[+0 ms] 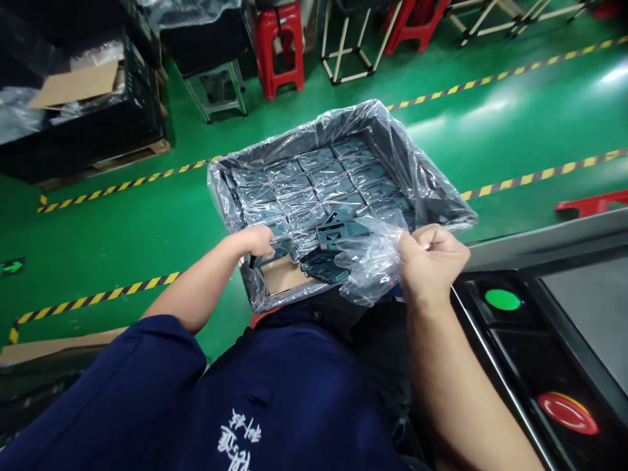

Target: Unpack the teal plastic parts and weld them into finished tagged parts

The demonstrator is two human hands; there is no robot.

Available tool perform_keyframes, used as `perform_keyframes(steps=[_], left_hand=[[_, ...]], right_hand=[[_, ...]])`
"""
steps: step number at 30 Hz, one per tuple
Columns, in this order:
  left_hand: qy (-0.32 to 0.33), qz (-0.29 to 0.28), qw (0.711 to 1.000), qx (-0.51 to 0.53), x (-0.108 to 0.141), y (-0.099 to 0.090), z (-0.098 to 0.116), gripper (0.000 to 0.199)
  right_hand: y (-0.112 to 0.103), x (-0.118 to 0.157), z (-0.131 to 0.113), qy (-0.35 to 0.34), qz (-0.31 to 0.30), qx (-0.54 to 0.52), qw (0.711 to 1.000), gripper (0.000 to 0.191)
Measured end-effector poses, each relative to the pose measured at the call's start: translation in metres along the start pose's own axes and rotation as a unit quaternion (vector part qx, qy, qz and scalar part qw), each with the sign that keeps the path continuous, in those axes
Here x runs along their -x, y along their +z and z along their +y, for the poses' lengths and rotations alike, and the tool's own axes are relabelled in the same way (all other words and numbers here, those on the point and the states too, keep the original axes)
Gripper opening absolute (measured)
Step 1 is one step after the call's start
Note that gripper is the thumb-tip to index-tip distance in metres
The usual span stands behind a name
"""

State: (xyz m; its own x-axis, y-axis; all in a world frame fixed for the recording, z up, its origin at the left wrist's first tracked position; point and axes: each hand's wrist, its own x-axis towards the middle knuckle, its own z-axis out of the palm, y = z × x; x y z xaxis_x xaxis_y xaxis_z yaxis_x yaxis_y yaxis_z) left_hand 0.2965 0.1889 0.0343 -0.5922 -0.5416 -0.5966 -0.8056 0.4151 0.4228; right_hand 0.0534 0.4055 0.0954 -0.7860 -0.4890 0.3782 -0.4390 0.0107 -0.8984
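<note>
A dark crate (426, 196) lined with clear plastic stands in front of me, tilted in view. Rows of dark teal plastic parts (314, 180) lie inside it under shiny film. My right hand (432, 258) is closed around a bunched clear plastic film (375, 258) at the crate's near right corner. At the near left side, my left hand (258, 241) is closed, seemingly pinching the film's edge; its fingertips are partly hidden. Between the hands, a few loose teal parts (326, 255) lie at angles beside a piece of brown cardboard (283, 275).
To my right is a black machine panel with a green button (503, 299) and a red emergency stop button (568, 412). Red stools (279, 49) and a black bin (132, 108) on a pallet stand beyond. Yellow-black tape (540, 176) marks the green floor.
</note>
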Motion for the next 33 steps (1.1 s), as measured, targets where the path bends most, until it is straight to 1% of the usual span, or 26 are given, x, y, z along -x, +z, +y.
perform_keyframes(steps=[2, 4, 5, 7, 8, 10, 12, 14, 16, 18, 19, 21, 22, 23, 25, 27, 29, 30, 33], left_hand=[[0.031, 0.058, 0.998, -0.012, 0.012, -0.014, 0.0, 0.019], [0.072, 0.108, 0.99, 0.049, 0.02, -0.019, 0.001, 0.017], [0.096, 0.117, 0.984, 0.098, 0.023, -0.018, 0.003, 0.016], [0.141, 0.097, 0.962, 0.212, 0.026, -0.01, 0.008, 0.018], [0.159, 0.078, 0.947, 0.268, 0.026, -0.005, 0.011, 0.021], [0.183, 0.048, 0.916, 0.353, 0.026, 0.007, 0.018, 0.025], [0.195, 0.035, 0.893, 0.403, 0.024, 0.018, 0.026, 0.028], [0.201, 0.033, 0.878, 0.433, 0.022, 0.025, 0.031, 0.03], [0.206, 0.034, 0.869, 0.449, 0.02, 0.029, 0.035, 0.029], [0.208, 0.041, 0.871, 0.443, 0.017, 0.033, 0.036, 0.027], [0.209, 0.046, 0.875, 0.435, 0.015, 0.036, 0.036, 0.025], [0.206, 0.048, 0.884, 0.416, 0.012, 0.045, 0.037, 0.021], [0.201, 0.045, 0.888, 0.411, 0.011, 0.05, 0.037, 0.019], [0.195, 0.038, 0.892, 0.405, 0.01, 0.057, 0.037, 0.017], [0.176, 0.024, 0.903, 0.39, 0.008, 0.07, 0.037, 0.015], [0.148, 0.033, 0.919, 0.365, 0.007, 0.079, 0.034, 0.018], [0.085, 0.061, 0.925, 0.364, 0.004, 0.083, 0.028, 0.027], [0.043, 0.075, 0.923, 0.376, 0.002, 0.083, 0.024, 0.03], [-0.071, 0.088, 0.899, 0.423, -0.01, 0.084, 0.01, 0.026]], right_hand=[[0.001, 0.001, 0.0, -0.031, -0.023, -0.002, 0.999, 0.032], [0.004, 0.003, -0.002, -0.029, -0.083, -0.017, 0.996, 0.016], [0.006, 0.005, -0.002, -0.015, -0.125, -0.023, 0.992, 0.011], [0.013, 0.009, -0.001, 0.02, -0.21, -0.006, 0.978, 0.024], [0.018, 0.012, 0.0, 0.038, -0.241, 0.017, 0.97, 0.03], [0.028, 0.017, 0.003, 0.07, -0.282, 0.068, 0.954, 0.04], [0.038, 0.023, 0.006, 0.09, -0.301, 0.077, 0.946, 0.045], [0.045, 0.027, 0.007, 0.112, -0.305, 0.019, 0.946, 0.043], [0.049, 0.031, 0.007, 0.148, -0.3, -0.066, 0.94, 0.039], [0.05, 0.034, 0.008, 0.195, -0.302, -0.127, 0.925, 0.039], [0.05, 0.036, 0.009, 0.215, -0.307, -0.141, 0.916, 0.039], [0.048, 0.039, 0.012, 0.233, -0.308, -0.133, 0.913, 0.039], [0.048, 0.041, 0.013, 0.225, -0.304, -0.107, 0.92, 0.037], [0.047, 0.043, 0.015, 0.202, -0.298, -0.067, 0.931, 0.035], [0.047, 0.047, 0.017, 0.123, -0.289, 0.043, 0.948, 0.032], [0.046, 0.052, 0.017, 0.031, -0.289, 0.139, 0.947, 0.032], [0.045, 0.056, 0.016, -0.032, -0.28, 0.185, 0.941, 0.034], [0.044, 0.058, 0.016, -0.051, -0.271, 0.193, 0.942, 0.034], [0.04, 0.06, 0.015, -0.073, -0.23, 0.189, 0.952, 0.033]])
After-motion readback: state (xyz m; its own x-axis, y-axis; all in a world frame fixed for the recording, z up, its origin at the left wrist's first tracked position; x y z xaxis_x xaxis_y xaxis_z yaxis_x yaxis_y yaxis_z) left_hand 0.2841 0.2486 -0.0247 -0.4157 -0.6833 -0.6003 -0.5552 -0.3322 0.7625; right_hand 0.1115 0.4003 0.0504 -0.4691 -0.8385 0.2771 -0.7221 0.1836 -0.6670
